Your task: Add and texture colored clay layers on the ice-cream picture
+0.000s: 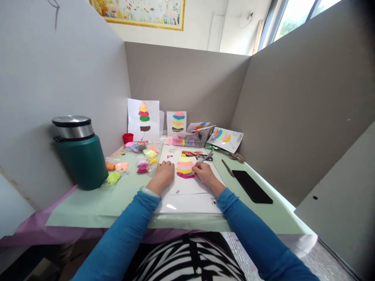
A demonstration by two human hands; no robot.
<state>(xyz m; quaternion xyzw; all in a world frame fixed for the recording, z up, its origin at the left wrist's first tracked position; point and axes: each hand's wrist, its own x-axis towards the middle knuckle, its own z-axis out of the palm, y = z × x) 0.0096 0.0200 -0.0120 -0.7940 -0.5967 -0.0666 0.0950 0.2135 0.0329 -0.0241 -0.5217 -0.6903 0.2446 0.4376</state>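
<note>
On a white sheet of paper (187,189) lies a picture made of curved coloured bands (184,164), yellow-green, salmon, yellow and magenta from top to bottom; it looks like soft clay. My left hand (164,173) lies over the sheet's left edge, fingers resting down on the paper, holding nothing. Closed in a pinch, my right hand (205,173) grips a slim grey pen-like tool (207,157) at the right side of the bands. Its lower tip is close to the lower bands, and I cannot tell whether it touches them. Several coloured pencils (191,153) and scissors (208,158) lie just behind.
A green thermos (81,156) stands at left, near bags of coloured clay (142,168) and a red cup (128,137). Finished-looking pictures (143,119) lean at the back. A knife (227,168) and a black phone (252,186) lie at right. Grey partitions (187,74) enclose the table.
</note>
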